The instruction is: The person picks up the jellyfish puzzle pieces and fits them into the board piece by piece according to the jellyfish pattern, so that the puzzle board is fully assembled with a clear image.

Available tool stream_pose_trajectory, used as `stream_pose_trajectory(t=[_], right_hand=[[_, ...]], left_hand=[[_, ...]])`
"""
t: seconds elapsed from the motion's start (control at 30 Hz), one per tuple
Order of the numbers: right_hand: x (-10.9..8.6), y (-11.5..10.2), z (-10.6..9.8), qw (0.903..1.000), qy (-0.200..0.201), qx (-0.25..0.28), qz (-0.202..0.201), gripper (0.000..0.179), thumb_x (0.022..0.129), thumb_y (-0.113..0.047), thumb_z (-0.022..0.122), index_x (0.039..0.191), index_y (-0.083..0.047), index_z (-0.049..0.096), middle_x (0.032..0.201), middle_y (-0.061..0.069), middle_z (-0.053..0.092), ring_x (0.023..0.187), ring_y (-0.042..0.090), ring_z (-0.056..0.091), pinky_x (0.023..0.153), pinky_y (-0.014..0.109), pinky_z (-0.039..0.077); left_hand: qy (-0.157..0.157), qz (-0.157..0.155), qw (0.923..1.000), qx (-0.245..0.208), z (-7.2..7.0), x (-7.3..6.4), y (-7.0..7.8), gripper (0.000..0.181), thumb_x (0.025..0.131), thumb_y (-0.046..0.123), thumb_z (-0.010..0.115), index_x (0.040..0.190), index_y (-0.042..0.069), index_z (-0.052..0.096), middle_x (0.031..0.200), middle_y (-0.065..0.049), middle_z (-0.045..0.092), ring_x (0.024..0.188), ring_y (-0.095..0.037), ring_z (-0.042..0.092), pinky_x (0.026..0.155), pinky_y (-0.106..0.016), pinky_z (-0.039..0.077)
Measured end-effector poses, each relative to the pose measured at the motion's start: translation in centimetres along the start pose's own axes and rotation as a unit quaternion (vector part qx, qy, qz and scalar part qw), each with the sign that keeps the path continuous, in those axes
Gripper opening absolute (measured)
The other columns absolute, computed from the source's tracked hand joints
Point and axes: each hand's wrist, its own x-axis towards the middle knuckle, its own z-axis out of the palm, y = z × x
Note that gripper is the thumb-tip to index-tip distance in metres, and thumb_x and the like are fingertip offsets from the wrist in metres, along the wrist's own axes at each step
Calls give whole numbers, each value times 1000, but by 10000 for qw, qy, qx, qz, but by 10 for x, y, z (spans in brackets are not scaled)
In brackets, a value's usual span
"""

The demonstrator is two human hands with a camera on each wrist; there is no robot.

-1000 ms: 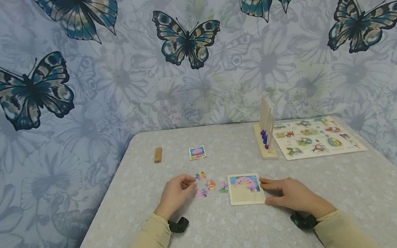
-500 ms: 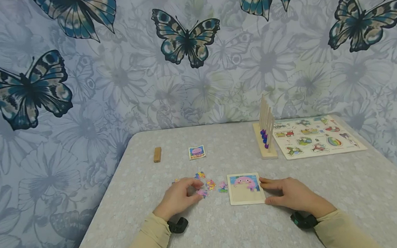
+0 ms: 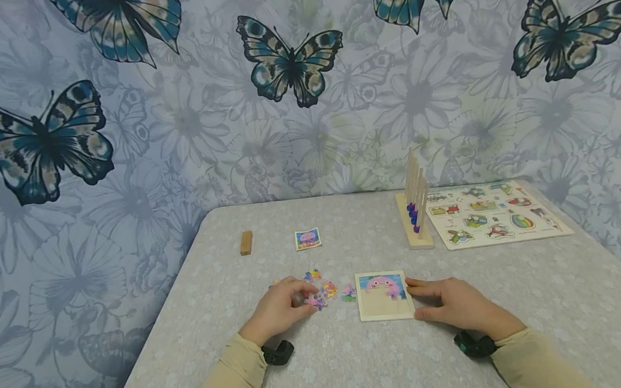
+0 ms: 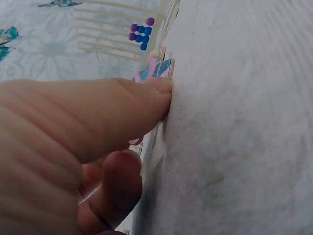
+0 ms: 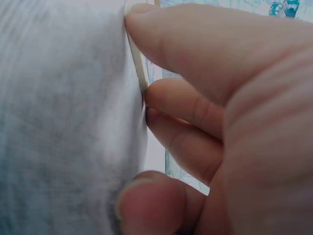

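Observation:
My left hand (image 3: 277, 307) pinches a pink and blue puzzle piece (image 3: 315, 302) between thumb and fingers. In the left wrist view the jigsaw piece (image 4: 155, 70) stands tilted at the thumb tip, partly hidden by the thumb. Several loose colourful pieces lie around it, among them a yellow and blue piece (image 3: 312, 275), an orange-pink piece (image 3: 330, 289) and a pink-green piece (image 3: 348, 293). A square wooden puzzle board (image 3: 386, 309) has its upper part filled with a pink creature picture. My right hand (image 3: 459, 304) touches the board's right edge with outstretched fingers and thumb.
Behind lie a wooden block (image 3: 246, 243) and a small picture card (image 3: 307, 239). Farther right stands a wooden peg rack (image 3: 421, 240) with blue and purple beads, beside a large illustrated board (image 3: 498, 217). A butterfly-patterned wall (image 3: 307, 146) rises behind the table.
My left hand has moved slightly right onto the pink puzzle piece, has taken hold of it and now tilts it. My right hand and the puzzle board have stayed in place.

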Motion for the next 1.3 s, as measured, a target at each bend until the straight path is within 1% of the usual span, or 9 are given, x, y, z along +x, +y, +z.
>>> stream_pose_trajectory(t=[0.17, 0.47, 0.57, 0.7, 0.8, 0.87, 1.03, 1.13, 1.3], right_hand=[[0, 1, 0, 9999, -30, 83, 71, 64, 90, -52, 75, 142, -16, 63, 153, -2, 53, 58, 1, 31, 67, 22, 40], [1, 2, 0, 9998, -38, 146, 117, 63, 91, -51, 75, 142, -16, 63, 154, -2, 52, 57, 3, 28, 62, 23, 38], [1, 2, 0, 9998, -28, 144, 97, 63, 91, -50, 74, 142, -16, 63, 154, -2, 52, 57, 3, 28, 63, 22, 38], [0, 3, 0, 9998, -30, 169, 98, 63, 91, -50, 74, 142, -16, 63, 154, -2, 52, 58, 2, 31, 64, 22, 39], [1, 3, 0, 9998, -29, 159, 90, 63, 91, -51, 74, 142, -16, 63, 154, -2, 52, 58, 2, 31, 64, 22, 39], [1, 3, 0, 9999, -24, 128, 78, 63, 92, -51, 74, 142, -16, 63, 154, -2, 52, 58, 2, 32, 65, 22, 39], [1, 3, 1, 10000, 6, 18, 43, 62, 92, -53, 72, 142, -16, 64, 153, -3, 53, 75, -2, 51, 74, 23, 41], [1, 3, 1, 10000, 13, -29, 35, 62, 92, -53, 72, 142, -16, 64, 153, -3, 53, 83, -2, 55, 76, 23, 41], [1, 2, 1, 10000, 24, -52, 22, 62, 92, -52, 72, 142, -16, 63, 153, -3, 53, 81, -1, 54, 75, 23, 41]], left_hand=[[-14, 17, 10000, -77, 0, 0, -1, 24, 88, 20, 84, 111, 25, 76, 97, 10, 61, 69, -3, 53, 62, -24, 47], [-103, 66, 9999, -4, -1, 0, 1, 31, 91, 22, 81, 121, 25, 78, 99, 12, 64, 67, -2, 52, 59, -24, 47], [-41, -8, 9998, -212, 0, 0, 1, 33, 91, 23, 81, 123, 23, 76, 96, 11, 66, 69, -3, 55, 60, -24, 48], [250, -172, 9973, -667, 1, 2, 0, 18, 90, 22, 81, 106, 22, 72, 89, 10, 68, 68, -5, 58, 61, -24, 48], [428, -254, 9963, -698, 2, 2, -1, 15, 91, 26, 81, 92, 26, 67, 83, 12, 68, 62, -5, 56, 58, -23, 46], [502, -273, 9962, -653, 2, 2, -1, 14, 92, 30, 80, 90, 28, 66, 80, 12, 67, 59, -5, 54, 55, -23, 44], [735, -214, 9949, -654, 2, 2, 1, 11, 93, 30, 78, 94, 28, 67, 79, 13, 68, 58, -4, 55, 52, -23, 44], [901, -91, 9937, -657, 2, 2, 2, 6, 94, 29, 77, 98, 27, 73, 85, 13, 69, 59, -3, 54, 52, -23, 44], [992, 30, 9928, -677, 2, 4, 1, 25, 98, 28, 72, 122, 22, 77, 89, 12, 68, 60, -4, 49, 53, -23, 43]])
